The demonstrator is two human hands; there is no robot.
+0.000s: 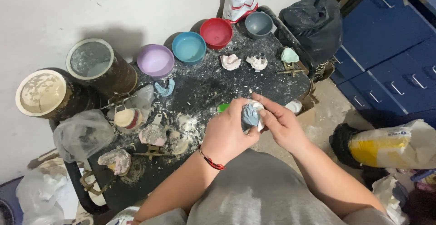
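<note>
Both my hands hold one small piece over the near edge of a dusty black table (213, 86). It is a blue-grey dental impression with white plaster around it (251, 115). My left hand (225, 132), with a red cord bracelet at the wrist, grips it from the left. My right hand (280, 122) pinches its right side with fingers and thumb. A green object (222, 107) peeks out just behind my left hand.
Purple (155, 60), blue (189, 47), red (216, 32) and grey (259, 24) mixing bowls line the table's far edge. Plaster casts (230, 61) and metal articulators (290, 68) lie scattered. Two brown tubs (91, 61) stand left. Blue drawers (390, 57) and bags stand right.
</note>
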